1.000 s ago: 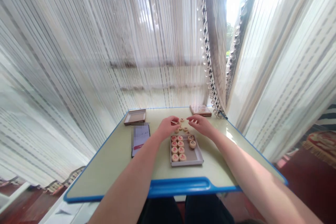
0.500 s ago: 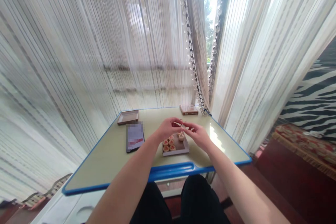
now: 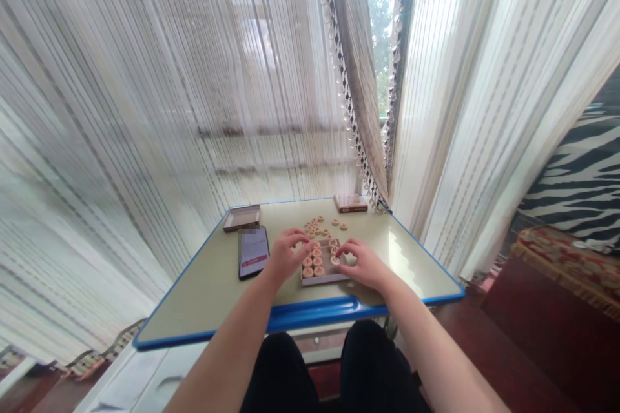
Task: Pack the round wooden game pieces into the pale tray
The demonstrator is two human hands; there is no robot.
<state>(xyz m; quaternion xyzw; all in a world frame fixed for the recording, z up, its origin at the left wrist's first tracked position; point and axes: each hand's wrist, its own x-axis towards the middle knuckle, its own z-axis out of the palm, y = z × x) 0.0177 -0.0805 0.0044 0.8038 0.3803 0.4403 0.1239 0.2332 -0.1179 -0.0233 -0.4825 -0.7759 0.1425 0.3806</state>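
Note:
A shallow open box [image 3: 323,281] holds round wooden Chinese chess pieces. Red-marked pieces [image 3: 318,262] stand in two columns at its left, and darker-marked ones line its right side. My right hand [image 3: 363,264] reaches in from the right, thumb and forefinger around a chess piece [image 3: 335,260] low in the right column. Over the box's far left corner is my left hand [image 3: 285,257], thumb and fingertips drawn together at the left column; the piece at the fingertips is mostly hidden. Several loose chess pieces [image 3: 312,228] lie scattered beyond the box.
A phone [image 3: 254,251] lies left of my left hand on the blue-edged table [image 3: 203,293]. Behind it is an empty box lid [image 3: 242,217]. Another flat box [image 3: 351,202] sits at the far right edge, by the string curtains [image 3: 271,110].
My hands, together above the box before, have parted and lowered to its left and right sides. More pieces show in the box, and the loose ones beyond have come into sight.

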